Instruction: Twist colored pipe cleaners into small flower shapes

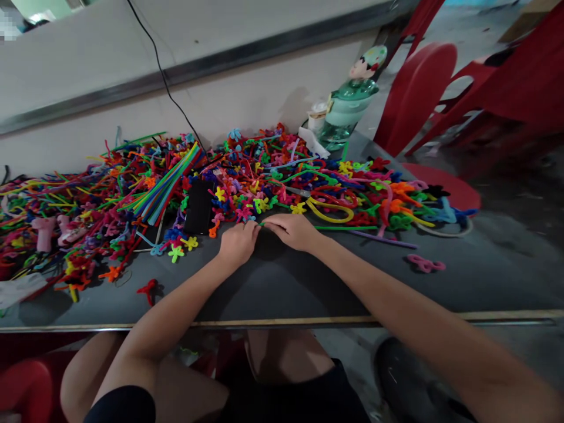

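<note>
Near the middle of the table, my left hand (239, 242) and my right hand (295, 231) meet with fingers pinched together. A short bit of green pipe cleaner (262, 224) shows between their fingertips, and both are closed on it. From behind my right hand a straight green stem (346, 228) runs out to the right; whether it is the same piece I cannot tell. Just beyond my hands lie yellow-handled scissors (330, 210) and a heap of colourful pipe-cleaner shapes (247, 176). A black phone (199, 207) rests beyond my left hand.
A bundle of straight pipe cleaners (170, 183) lies on the heap. At the back right stands a green bottle with a doll-like head (350, 108). A pink twisted piece (426, 264) and a red one (150, 290) lie nearer the table edge (286, 321). Red chairs (416, 94) stand right.
</note>
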Motion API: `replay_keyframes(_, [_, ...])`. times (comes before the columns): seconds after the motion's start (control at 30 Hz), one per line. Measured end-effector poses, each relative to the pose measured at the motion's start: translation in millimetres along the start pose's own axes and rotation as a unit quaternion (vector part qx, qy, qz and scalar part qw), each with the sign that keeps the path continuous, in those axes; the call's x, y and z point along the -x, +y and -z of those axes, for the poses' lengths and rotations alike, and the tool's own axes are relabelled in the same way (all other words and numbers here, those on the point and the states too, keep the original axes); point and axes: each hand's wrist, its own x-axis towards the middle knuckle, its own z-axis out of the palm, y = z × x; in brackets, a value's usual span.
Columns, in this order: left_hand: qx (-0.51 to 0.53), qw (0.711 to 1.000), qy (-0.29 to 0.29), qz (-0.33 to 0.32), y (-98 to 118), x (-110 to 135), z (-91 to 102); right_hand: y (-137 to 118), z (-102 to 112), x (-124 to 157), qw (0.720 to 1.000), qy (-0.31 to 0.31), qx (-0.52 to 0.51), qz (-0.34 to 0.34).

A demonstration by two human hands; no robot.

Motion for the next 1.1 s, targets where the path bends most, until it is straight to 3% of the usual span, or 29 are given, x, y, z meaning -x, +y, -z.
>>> replay_keyframes(0.1, [0.164,0.985,-0.059,0.003,1,1,-3.1,8,-3,2,0.998,0.009,-0.068,0.003])
replay_keyframes(0.23, [0.428,0.898,-0.058,0.084,-4,-4,-8.1,8,1,-3,0.993,0.05,-0.096,-0.042])
replay_keyframes(0.33, [0.505,0.847,-0.025,0.164,-15,-10,-9.6,12,4,-5,0.997,0.033,-0.045,-0.059])
replay_keyframes(0.43, [0.54,0.824,-0.046,0.165,-20,-13,-7.4,18,4,-5,0.997,0.046,-0.028,-0.059])
replay_keyframes(0.57, [0.521,0.842,-0.087,0.113,-17,-11,-3.0,19,2,-9,0.985,0.139,-0.075,-0.076])
replay_keyframes(0.7, [0.514,0.845,-0.07,0.127,-17,-8,-3.6,12,-1,-13,0.971,0.191,-0.119,-0.083])
replay_keyframes(0.8, [0.532,0.834,-0.066,0.13,-20,-8,-5.7,8,-6,-12,0.973,0.175,-0.111,-0.1])
replay_keyframes(0.9, [0.53,0.838,-0.07,0.109,-21,-9,-6.8,9,-10,-10,0.982,0.142,-0.101,-0.075])
replay_keyframes(1.0, [0.487,0.868,-0.042,0.087,-16,-9,-7.8,9,-12,-8,0.987,0.133,-0.077,-0.056])
replay_keyframes(1.1, [0.37,0.925,0.059,0.058,-11,-7,-9.9,6,-16,-5,0.994,0.111,-0.02,-0.009])
